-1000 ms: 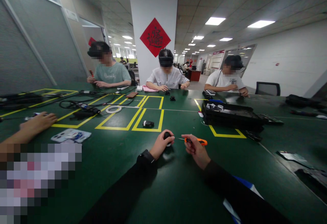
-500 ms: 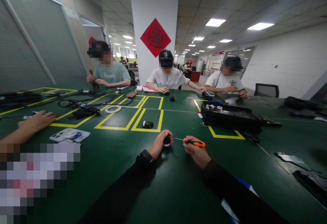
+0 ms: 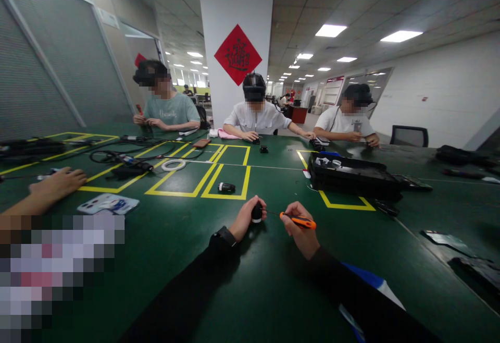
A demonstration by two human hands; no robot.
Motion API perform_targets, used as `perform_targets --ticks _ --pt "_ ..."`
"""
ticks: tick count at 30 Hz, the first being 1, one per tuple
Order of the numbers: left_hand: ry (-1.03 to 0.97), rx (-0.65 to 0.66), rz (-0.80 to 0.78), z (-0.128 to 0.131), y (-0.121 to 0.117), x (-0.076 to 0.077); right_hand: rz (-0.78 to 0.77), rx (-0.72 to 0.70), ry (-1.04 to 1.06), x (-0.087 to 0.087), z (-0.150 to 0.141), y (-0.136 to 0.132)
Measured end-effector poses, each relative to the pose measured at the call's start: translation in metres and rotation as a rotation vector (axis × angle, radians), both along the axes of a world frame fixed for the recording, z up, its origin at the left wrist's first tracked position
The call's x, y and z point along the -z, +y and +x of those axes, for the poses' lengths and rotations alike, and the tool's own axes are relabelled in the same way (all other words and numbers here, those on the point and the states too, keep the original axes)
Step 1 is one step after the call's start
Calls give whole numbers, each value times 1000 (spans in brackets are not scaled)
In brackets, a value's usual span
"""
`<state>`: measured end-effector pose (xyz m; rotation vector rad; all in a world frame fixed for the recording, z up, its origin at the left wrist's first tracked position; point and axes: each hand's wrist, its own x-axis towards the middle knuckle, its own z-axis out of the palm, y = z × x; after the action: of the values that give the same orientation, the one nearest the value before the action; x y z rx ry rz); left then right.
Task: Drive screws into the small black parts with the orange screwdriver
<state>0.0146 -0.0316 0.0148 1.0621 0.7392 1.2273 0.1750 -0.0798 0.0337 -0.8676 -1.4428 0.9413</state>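
My left hand (image 3: 245,219) is closed round a small black cylindrical part with a white ring (image 3: 257,213), held just above or on the green table (image 3: 219,301); I cannot tell which. In my right hand (image 3: 301,228) is a screwdriver with an orange and black handle (image 3: 303,222). Its thin shaft points left, and the tip is at the right side of the black part. A similar black cylinder with a white end (image 3: 226,187) lies on its side inside a yellow taped box, beyond my left hand.
A black tray (image 3: 351,173) with small white pieces stands right of centre. A phone (image 3: 108,204) and a co-worker's hand (image 3: 58,185) are at left. Cables (image 3: 128,163) and a white coil (image 3: 173,166) lie behind. Blue-and-white packaging (image 3: 375,280) is partly under my right sleeve.
My right hand has turned on the screwdriver handle, and its fingers have shifted. My left hand still holds the black part in place. The co-worker opposite has reached an arm out to the right.
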Motion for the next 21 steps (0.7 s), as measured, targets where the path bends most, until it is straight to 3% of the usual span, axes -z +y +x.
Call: perform_targets --ticks 5,10,16,21 --pt "-50 -41 -27 0 1 -2 234 31 -172 -6 2 1" --pt "-25 10 -8 0 -2 -4 174 17 -223 -8 2 -2" --pt "-27 92 23 0 -3 -1 120 145 -114 -4 -2 -6" --pt "-43 40 0 -3 3 4 213 151 -136 -4 -1 -4"
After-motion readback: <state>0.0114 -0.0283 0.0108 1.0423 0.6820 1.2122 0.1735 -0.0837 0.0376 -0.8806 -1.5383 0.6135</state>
